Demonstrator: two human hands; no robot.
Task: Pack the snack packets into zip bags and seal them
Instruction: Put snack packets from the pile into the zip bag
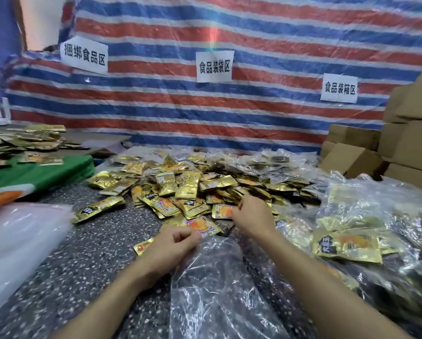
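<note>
On the speckled surface [87, 253], just before the heap of snack packets [188, 187], grips the mouth of the clear zip bag [212, 277] with the left hand [173, 243], fingers curled round the plastic edge. Pinches one gold-and-orange packet [221, 211] at the heap's near edge with the right hand [252, 214], fingertips bent over it. Flanked on the right by filled bags [352, 228], cardboard boxes [352, 159] beyond

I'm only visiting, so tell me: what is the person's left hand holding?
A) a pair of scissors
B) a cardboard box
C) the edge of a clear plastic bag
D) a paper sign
C: the left hand has its fingers curled on the open end of the clear plastic bag, which stretches back toward the person.
</note>
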